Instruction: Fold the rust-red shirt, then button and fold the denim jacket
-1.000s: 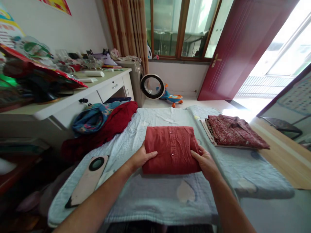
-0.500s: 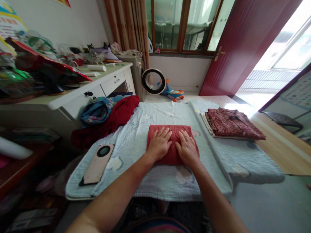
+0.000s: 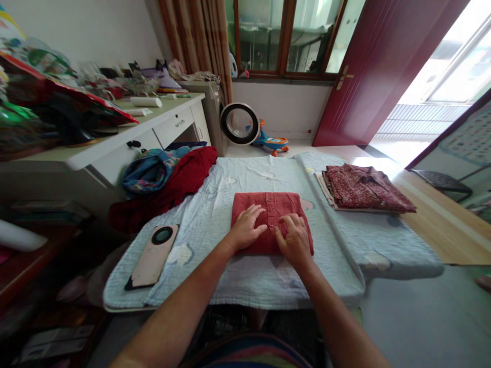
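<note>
One folded red shirt (image 3: 267, 244) lies near the front of the cloth-covered table (image 3: 209, 222), two of its buttons showing. The left hand (image 3: 247, 228) rests flat on its left half, that grip spread apart; the right hand (image 3: 295, 236) touches its right half, fingers bent, thumb apart from them.

A modest strip of blue cloth (image 3: 264, 174) separates the shirt from the near edge; a deeper stretch runs beyond it to the far edge. Leftward, cloth reaches as far as one phone (image 3: 153, 258), well apart, by the left edge.

On the right, past a ridge in the cloth, sits one pile of folded clothes (image 3: 366, 186), its layers too close to count. Two loose garments, one dark red (image 3: 194, 174) and one blue (image 3: 143, 174), crowd the far left side, beside a white drawer (image 3: 174, 125). Past the far edge stand one round open washer door (image 3: 240, 124) and one toy car (image 3: 274, 143).
</note>
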The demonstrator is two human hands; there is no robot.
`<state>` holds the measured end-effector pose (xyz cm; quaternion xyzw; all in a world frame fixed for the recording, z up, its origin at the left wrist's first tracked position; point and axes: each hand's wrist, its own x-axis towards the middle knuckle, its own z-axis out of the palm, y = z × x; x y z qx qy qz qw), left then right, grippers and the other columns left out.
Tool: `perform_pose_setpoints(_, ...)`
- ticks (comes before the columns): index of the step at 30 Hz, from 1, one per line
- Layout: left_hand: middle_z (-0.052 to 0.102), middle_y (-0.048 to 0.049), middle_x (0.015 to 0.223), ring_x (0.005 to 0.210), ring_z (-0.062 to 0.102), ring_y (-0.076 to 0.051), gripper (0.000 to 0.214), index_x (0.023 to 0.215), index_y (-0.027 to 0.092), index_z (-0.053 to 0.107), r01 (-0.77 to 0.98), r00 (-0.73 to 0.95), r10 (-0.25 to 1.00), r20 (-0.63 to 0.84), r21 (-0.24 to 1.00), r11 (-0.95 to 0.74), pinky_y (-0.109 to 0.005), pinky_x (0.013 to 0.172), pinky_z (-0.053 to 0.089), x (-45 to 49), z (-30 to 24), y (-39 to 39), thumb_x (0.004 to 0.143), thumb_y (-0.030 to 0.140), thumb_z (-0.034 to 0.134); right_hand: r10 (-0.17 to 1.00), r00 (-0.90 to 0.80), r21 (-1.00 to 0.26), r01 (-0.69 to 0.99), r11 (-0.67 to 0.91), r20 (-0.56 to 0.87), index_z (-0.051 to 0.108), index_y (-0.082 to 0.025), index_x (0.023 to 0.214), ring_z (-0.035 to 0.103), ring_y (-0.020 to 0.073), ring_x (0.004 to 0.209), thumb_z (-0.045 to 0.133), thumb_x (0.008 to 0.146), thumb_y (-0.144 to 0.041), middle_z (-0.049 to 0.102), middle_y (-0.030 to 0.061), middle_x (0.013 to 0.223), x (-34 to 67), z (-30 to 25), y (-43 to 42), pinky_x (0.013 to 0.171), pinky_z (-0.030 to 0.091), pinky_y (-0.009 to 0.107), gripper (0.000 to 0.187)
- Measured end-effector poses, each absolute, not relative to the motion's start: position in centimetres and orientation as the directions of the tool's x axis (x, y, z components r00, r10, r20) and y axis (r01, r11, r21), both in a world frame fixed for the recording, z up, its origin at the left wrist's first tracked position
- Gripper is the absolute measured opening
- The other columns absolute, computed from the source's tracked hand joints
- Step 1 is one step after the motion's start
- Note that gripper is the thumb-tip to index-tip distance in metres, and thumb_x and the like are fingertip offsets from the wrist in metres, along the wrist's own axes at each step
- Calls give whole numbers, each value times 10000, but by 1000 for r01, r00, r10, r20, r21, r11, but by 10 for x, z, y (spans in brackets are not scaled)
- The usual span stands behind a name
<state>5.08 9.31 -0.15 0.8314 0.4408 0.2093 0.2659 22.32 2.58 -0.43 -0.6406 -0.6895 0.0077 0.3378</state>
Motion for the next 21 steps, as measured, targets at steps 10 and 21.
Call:
perform_pose_setpoints(10, 403, -110, 1525, 1453, 287, -264, 596, 1338, 203, 527, 618, 513, 857, 48, 672, -408, -439, 1205, 200, 54, -6, 84, 769, 303, 674, 962, 9, -333, 939, 86, 273, 548, -201, 825, 527, 241, 823, 639, 800, -387, 576, 84, 868, 207, -3, 6, 764, 399, 342, 208)
perform_pose_setpoints(21, 466, -100, 1465, 1410, 353, -281, 585, 1287, 204, 564, 581, 490, 868, 85, 710, -398, -435, 1190, 244, 55, -7, 85, 731, 303, 718, 964, 59, -347, 937, 35, 257, 540, -213, 758, 551, 209, 776, 544, 812, -260, 612, 66, 813, 204, -2, 8, 686, 367, 302, 71)
